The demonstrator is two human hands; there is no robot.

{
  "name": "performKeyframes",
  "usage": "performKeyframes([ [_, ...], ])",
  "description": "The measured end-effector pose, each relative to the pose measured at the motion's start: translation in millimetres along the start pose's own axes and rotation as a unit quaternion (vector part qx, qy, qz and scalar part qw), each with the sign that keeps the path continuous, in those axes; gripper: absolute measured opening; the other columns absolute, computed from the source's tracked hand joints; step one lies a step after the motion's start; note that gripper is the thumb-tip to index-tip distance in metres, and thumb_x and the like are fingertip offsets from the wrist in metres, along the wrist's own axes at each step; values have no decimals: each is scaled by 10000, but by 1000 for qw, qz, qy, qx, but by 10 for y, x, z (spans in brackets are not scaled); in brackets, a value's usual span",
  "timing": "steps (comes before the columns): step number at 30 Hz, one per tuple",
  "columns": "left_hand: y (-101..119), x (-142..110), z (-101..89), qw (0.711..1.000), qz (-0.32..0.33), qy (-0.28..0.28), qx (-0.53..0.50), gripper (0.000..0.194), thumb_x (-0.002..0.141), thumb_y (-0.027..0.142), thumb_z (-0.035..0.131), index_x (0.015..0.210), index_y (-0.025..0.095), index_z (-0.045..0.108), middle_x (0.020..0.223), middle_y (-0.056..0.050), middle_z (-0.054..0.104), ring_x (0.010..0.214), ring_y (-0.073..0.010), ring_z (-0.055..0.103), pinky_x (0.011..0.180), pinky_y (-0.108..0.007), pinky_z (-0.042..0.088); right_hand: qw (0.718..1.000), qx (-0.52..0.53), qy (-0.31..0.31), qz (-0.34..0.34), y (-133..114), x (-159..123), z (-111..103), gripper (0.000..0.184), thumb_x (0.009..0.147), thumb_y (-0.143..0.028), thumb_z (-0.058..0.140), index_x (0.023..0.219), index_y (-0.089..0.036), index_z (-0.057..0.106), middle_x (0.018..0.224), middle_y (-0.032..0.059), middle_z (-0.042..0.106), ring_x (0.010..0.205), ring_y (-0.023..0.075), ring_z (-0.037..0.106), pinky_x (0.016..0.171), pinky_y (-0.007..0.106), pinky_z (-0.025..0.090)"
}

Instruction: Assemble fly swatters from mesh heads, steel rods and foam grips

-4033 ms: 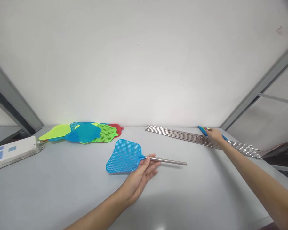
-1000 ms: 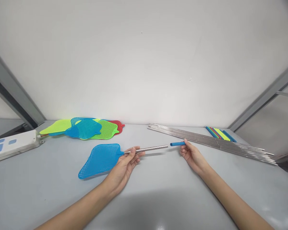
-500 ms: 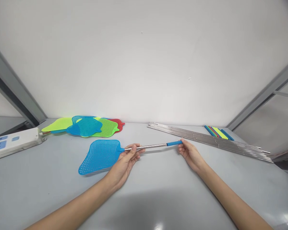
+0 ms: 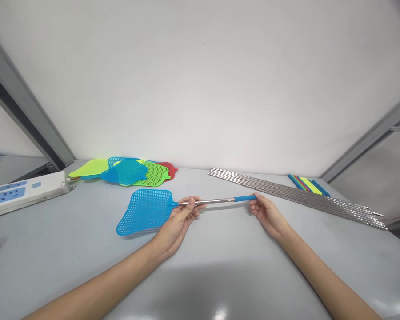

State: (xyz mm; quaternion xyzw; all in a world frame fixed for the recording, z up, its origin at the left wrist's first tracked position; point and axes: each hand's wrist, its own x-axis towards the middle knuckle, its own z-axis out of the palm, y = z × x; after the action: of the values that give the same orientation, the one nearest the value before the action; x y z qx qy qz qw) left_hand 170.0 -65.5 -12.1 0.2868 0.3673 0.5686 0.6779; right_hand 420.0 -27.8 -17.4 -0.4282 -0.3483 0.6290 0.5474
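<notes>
A blue fly swatter (image 4: 146, 212) with a perforated head is held just above the table, roughly level. My left hand (image 4: 180, 222) is closed round its metal rod, close to the neck of the head, thumb on top. At the other end, my right hand (image 4: 267, 214) pinches the tip of the blue handle grip (image 4: 245, 198) between thumb and fingers. Between the two hands a length of shiny rod (image 4: 218, 201) shows. The grip sits on the rod's right end.
Loose swatter heads (image 4: 128, 172) in blue, green, yellow and red overlap by the wall at back left. A white power strip (image 4: 26, 193) lies left of them. Metal rods (image 4: 286, 193) spread at right, with coloured grips (image 4: 310, 185) behind them on the grey table (image 4: 200, 275).
The whole view has shifted slightly, so things appear a little further right. Both hands keep their hold on the swatter, with little change between them.
</notes>
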Motion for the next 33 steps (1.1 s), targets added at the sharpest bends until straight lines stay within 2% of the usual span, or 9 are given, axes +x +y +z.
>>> performKeyframes([
  [18,-63,-8,-20,999,36,-36,-5,166,722,300,599,807,158,599,861,-30,573,914,-178,538,716,-251,338,1000,-11,19,21,-14,-7,-45,107,708,-258,593,701,-152,606,607,24,575,573,94,514,539,189,457],
  [33,-55,-26,-17,998,38,-53,20,166,721,307,595,807,165,598,898,-27,561,933,-185,531,706,-248,343,996,-83,-42,18,-12,-65,-41,157,722,-304,549,771,-162,595,653,35,565,577,121,510,549,230,446],
])
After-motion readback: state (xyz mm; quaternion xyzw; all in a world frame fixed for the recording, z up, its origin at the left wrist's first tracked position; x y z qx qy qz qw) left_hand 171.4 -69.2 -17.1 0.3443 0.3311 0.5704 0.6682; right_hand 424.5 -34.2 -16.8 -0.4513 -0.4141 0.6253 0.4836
